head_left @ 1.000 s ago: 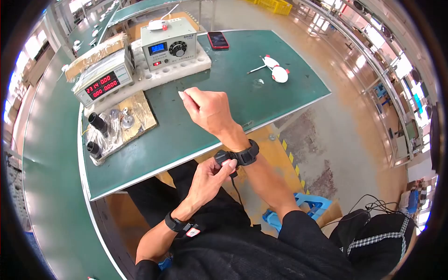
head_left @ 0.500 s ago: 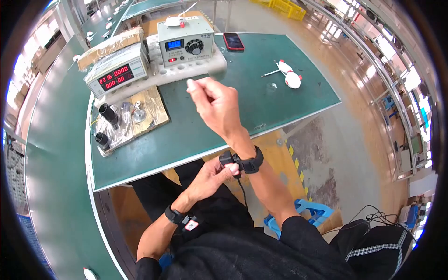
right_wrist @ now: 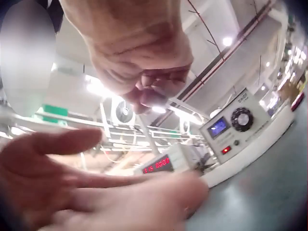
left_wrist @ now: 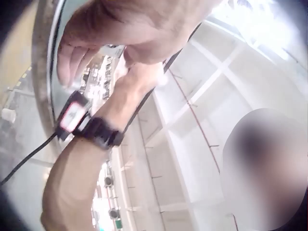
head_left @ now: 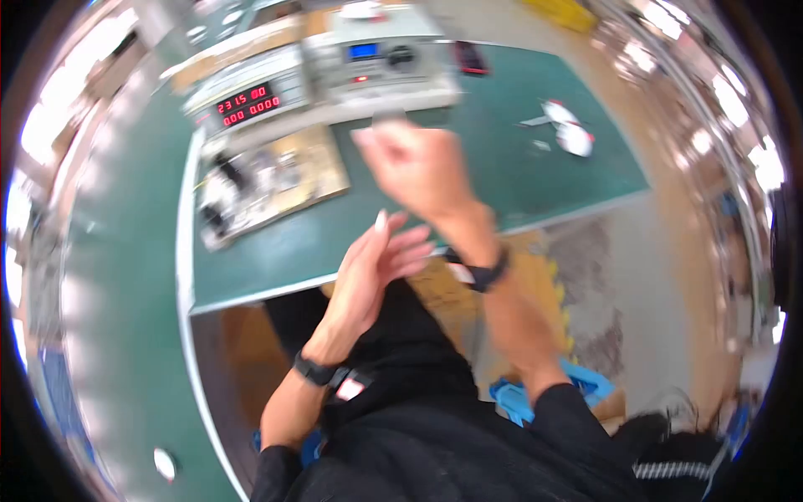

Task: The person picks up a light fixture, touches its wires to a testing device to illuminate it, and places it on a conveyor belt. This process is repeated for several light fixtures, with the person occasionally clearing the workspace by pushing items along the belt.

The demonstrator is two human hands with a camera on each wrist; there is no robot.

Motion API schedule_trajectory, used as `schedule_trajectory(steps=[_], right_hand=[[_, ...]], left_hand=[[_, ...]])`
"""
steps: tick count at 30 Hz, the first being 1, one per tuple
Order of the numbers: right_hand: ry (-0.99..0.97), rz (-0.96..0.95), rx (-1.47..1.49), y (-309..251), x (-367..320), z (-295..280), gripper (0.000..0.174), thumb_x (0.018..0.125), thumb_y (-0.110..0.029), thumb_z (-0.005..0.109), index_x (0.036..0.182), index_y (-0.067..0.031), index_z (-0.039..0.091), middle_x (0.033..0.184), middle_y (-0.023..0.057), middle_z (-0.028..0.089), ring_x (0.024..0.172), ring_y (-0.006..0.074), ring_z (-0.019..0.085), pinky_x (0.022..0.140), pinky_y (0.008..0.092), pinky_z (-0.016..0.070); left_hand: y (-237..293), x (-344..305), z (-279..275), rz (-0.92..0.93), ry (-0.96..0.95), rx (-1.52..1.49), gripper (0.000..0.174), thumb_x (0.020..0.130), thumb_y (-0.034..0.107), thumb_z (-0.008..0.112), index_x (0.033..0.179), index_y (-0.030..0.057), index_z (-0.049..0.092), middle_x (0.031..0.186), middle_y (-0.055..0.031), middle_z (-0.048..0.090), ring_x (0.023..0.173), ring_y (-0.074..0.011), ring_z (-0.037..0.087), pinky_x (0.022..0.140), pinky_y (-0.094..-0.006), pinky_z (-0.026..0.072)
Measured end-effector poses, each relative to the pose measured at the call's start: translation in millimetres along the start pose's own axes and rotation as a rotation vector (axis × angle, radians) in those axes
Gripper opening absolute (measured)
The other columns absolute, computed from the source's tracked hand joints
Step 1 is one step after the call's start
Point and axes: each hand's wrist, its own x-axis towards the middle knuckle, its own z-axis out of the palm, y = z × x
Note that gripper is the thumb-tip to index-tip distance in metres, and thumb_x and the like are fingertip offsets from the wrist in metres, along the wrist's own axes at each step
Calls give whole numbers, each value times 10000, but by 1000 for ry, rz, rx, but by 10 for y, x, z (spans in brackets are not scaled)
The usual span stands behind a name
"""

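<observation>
In the head view my left hand [head_left: 368, 263] is lifted over the table's front edge, palm turned inward, its fingers spread and holding nothing. Just beyond it my right hand [head_left: 422, 163] is raised over the table with curled fingers; nothing shows in its grasp. A black wrist strap [head_left: 489, 272] circles the right forearm. In the left wrist view a small black device [left_wrist: 72, 115] with a white label sits on that strap, a cable trailing from it. The left wrist carries a similar black strap [head_left: 316, 370]. In the right wrist view the left hand [right_wrist: 96, 192] looms large, apart from the right.
Behind the hands stand a meter with red digits [head_left: 251, 105] and a grey dial box [head_left: 368, 58]. A wrapped board [head_left: 314, 180] with black cylinders lies at left. Farther right are a phone [head_left: 470, 58] and white oval pieces [head_left: 573, 138]. A blue stool [head_left: 510, 400] stands below.
My left hand has let go of the device on the right wrist strap, moved up and spread its fingers. The right hand stays curled. The head view has shifted, carrying the table rightward and up.
</observation>
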Motion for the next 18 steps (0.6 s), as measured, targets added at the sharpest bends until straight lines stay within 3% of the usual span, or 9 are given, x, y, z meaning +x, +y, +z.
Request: schedule_trajectory(steps=[2, 4, 7, 9, 10, 13, 14, 17, 18], right_hand=[[-66, 236, 72, -289, -53, -192, 201, 973, -215, 697, 963, -19, 738, 654, 22, 638, 613, 41, 529, 542, 271, 460], [-155, 385, 340, -622, -126, -380, 137, 967, -106, 675, 947, 25, 708, 647, -8, 600, 582, 33, 516, 513, 223, 400], [-319, 249, 312, -832, -369, -484, 125, 955, -106, 678, 952, 14, 714, 728, 30, 682, 611, 53, 575, 545, 222, 434], [-299, 212, 143, -619, -455, -525, 109, 942, -105, 694, 954, 1, 719, 731, 51, 687, 619, 71, 590, 573, 231, 459], [-254, 246, 68, -343, -455, -639, 119, 946, -121, 693, 965, -7, 721, 730, 61, 690, 614, 95, 606, 587, 247, 475], [-69, 373, -228, 1022, -544, -1340, 201, 946, -184, 690, 1061, -20, 709, 795, 100, 713, 651, 198, 670, 652, 328, 532], [-5, 423, -362, 1472, -678, -1613, 277, 939, -207, 694, 1148, -27, 682, 914, 122, 715, 776, 241, 684, 734, 366, 538], [44, 289, -790, 2266, -956, -2274, 547, 911, -259, 718, 1388, -47, 557, 1293, 188, 613, 1173, 354, 596, 988, 446, 479], [-29, 427, -753, 2318, -949, -2374, 720, 903, -322, 736, 1496, -43, 438, 1473, 249, 461, 1348, 429, 443, 1105, 472, 389]], left_hand=[[321, 47, -159, 73, -44, -476, 594, 1068, 433, 469, 1429, -37, 433, 1405, -251, 563, 1229, -349, 618, 1030, -431, 505], [506, 131, -395, 141, -165, -771, 548, 1070, 367, 467, 1423, -51, 430, 1414, -257, 553, 1186, -371, 626, 1013, -452, 515], [719, 176, -514, 260, -277, -823, 528, 1078, 392, 442, 1370, -44, 499, 1325, -246, 623, 1042, -345, 687, 903, -427, 572], [857, 47, -422, 372, -143, -547, 527, 1080, 415, 439, 1324, -42, 537, 1240, -246, 668, 987, -323, 707, 848, -403, 591], [879, -56, -329, 520, 30, -153, 543, 1083, 428, 426, 1332, -43, 530, 1163, -226, 697, 952, -293, 718, 833, -384, 592], [701, -314, -179, 1007, 551, 1052, 188, 987, 53, 614, 1144, -29, 677, 966, -120, 718, 809, -189, 676, 767, -299, 533], [694, -411, -261, 1109, 480, 1305, 133, 940, -12, 639, 1061, -40, 686, 931, -122, 716, 793, -180, 668, 758, -295, 523], [528, -746, -505, 614, 312, 1155, 115, 884, -38, 672, 993, -21, 705, 876, -172, 706, 744, -278, 696, 703, -328, 540], [476, -812, -567, 584, 356, 1194, 109, 889, -35, 670, 990, -22, 705, 868, -173, 706, 747, -273, 700, 702, -329, 541]])
